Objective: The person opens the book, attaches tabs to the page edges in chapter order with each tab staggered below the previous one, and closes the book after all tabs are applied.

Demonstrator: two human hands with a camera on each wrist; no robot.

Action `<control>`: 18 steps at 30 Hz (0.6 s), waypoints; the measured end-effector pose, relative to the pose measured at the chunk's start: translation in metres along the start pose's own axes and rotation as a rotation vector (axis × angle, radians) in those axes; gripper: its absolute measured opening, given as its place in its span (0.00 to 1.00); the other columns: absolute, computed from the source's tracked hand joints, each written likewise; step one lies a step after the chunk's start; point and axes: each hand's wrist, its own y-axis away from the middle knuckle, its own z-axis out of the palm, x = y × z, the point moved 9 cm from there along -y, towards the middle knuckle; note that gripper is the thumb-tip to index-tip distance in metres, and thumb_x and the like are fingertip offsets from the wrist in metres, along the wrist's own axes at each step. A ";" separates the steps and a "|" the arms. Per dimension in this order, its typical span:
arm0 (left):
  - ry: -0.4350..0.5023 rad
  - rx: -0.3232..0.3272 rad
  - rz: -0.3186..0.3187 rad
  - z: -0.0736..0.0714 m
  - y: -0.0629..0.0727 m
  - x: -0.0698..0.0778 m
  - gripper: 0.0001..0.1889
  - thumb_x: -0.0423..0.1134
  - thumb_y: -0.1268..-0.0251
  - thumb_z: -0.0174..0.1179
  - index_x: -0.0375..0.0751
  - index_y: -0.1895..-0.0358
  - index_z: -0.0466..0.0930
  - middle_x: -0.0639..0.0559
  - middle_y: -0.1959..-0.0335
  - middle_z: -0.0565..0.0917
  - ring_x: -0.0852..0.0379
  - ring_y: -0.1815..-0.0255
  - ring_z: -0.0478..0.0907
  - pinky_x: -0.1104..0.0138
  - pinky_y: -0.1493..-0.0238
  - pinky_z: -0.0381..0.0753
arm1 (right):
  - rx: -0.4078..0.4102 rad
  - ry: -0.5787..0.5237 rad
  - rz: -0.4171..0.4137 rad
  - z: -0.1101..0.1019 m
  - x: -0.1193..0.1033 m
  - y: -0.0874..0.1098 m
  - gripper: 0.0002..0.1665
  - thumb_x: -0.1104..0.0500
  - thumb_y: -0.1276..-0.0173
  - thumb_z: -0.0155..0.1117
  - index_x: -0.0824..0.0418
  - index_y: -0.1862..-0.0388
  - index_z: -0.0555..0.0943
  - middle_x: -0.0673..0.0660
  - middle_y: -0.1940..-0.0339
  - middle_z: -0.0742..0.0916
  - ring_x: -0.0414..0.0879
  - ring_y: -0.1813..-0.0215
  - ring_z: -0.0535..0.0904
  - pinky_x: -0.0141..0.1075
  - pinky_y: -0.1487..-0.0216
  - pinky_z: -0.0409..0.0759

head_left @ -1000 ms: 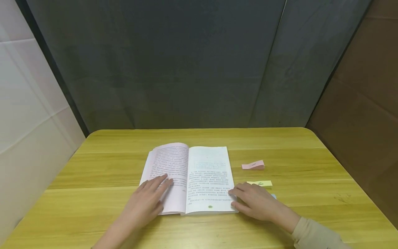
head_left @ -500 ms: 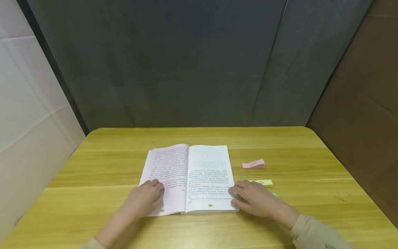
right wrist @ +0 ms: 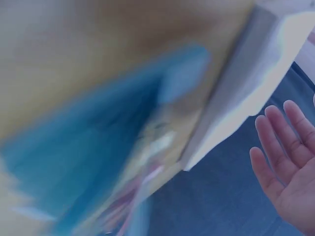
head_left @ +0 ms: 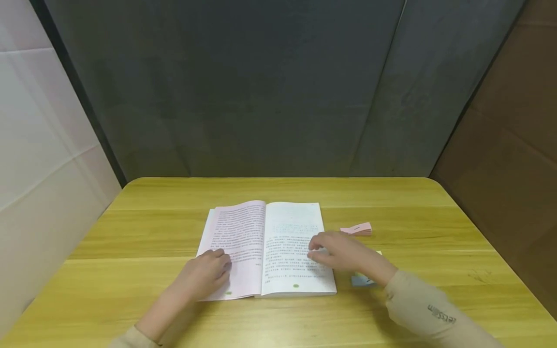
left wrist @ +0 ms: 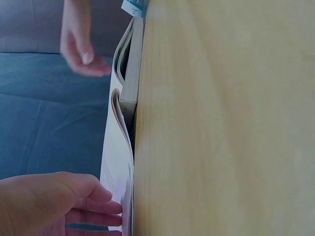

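An open book point(head_left: 287, 270) lies on the wooden table, a pinkish page on the left and a white page on the right. My left hand point(head_left: 202, 273) rests on the left page's lower outer part. In the left wrist view, the fingertips of that hand point(left wrist: 69, 204) touch the page, fingers loosely extended. Over the right page's outer edge hovers my right hand point(head_left: 341, 250); in the right wrist view its fingers point(right wrist: 288, 135) are relaxed and spread, holding nothing. Beside the book is a small stack of pink paper strips point(head_left: 359, 229).
A blue strip stack point(head_left: 361, 280) lies right of the book, below my right forearm. The yellow stack point(head_left: 379, 253) is mostly hidden behind that wrist. Blue strips point(right wrist: 98, 147) look large and blurred in the right wrist view. A dark panel point(head_left: 243, 87) stands behind the table point(head_left: 130, 232).
My left hand has drawn back toward the page's lower outer side, its fingers bending more. My right hand has lifted from the book's right edge and moved up and left, uncovering the blue strips.
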 end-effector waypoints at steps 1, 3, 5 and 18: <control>0.001 -0.003 -0.002 0.000 0.000 0.000 0.03 0.35 0.50 0.56 0.41 0.72 0.77 0.57 0.76 0.72 0.57 0.75 0.70 0.67 0.77 0.71 | -0.004 -0.003 0.009 -0.001 0.000 -0.007 0.09 0.51 0.38 0.54 0.53 0.68 0.79 0.45 0.67 0.81 0.39 0.65 0.75 0.34 0.64 0.73; 0.003 -0.008 -0.006 0.000 0.000 -0.001 0.03 0.35 0.50 0.55 0.41 0.72 0.77 0.57 0.75 0.73 0.57 0.74 0.70 0.67 0.77 0.71 | -0.009 -0.009 0.021 -0.004 0.000 -0.023 0.07 0.50 0.39 0.55 0.51 0.71 0.78 0.44 0.69 0.81 0.38 0.65 0.75 0.34 0.64 0.73; 0.008 -0.009 -0.008 0.000 0.001 -0.002 0.03 0.34 0.50 0.55 0.41 0.72 0.77 0.57 0.75 0.73 0.57 0.73 0.70 0.67 0.77 0.71 | -0.001 -0.012 0.017 -0.007 0.000 -0.038 0.07 0.51 0.39 0.56 0.51 0.72 0.77 0.43 0.72 0.80 0.37 0.68 0.74 0.33 0.65 0.72; 0.012 -0.025 -0.032 0.002 0.003 -0.003 0.04 0.35 0.49 0.56 0.41 0.71 0.78 0.57 0.75 0.73 0.58 0.73 0.71 0.67 0.78 0.71 | -0.037 0.018 0.100 0.008 -0.006 -0.116 0.16 0.50 0.39 0.56 0.55 0.56 0.78 0.50 0.57 0.80 0.44 0.54 0.74 0.37 0.55 0.71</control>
